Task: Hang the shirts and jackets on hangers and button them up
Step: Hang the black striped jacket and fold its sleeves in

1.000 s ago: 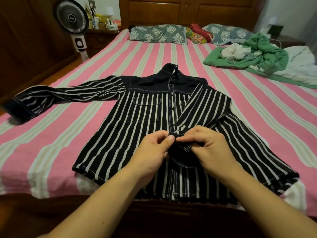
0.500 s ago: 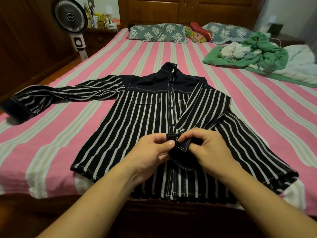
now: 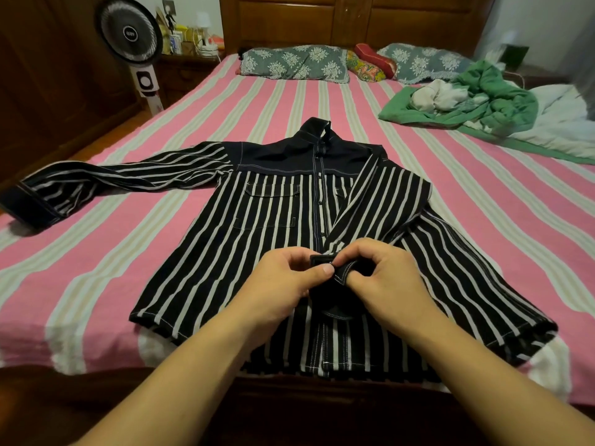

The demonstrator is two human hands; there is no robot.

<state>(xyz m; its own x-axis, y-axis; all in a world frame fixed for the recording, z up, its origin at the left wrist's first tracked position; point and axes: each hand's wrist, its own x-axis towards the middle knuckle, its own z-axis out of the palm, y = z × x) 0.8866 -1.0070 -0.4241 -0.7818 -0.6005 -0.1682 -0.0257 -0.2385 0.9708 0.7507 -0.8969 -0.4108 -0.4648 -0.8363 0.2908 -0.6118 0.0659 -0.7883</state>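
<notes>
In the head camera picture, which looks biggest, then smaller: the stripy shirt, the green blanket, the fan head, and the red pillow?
1. Stripy shirt, though it lies nearest the camera.
2. Green blanket.
3. Fan head.
4. Red pillow, partly hidden, so it may really be larger.

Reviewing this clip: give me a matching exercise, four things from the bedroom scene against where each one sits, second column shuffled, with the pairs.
Things:
1. striped shirt
2. fan
3. green blanket
4. cuff

Places:
A. bunched on the bed's far right side
B. pinched between the left hand and right hand
C. spread flat on the pink striped bedsheet
D. standing on the floor left of the bed

Pairs: 1-C, 2-D, 3-A, 4-B
</notes>
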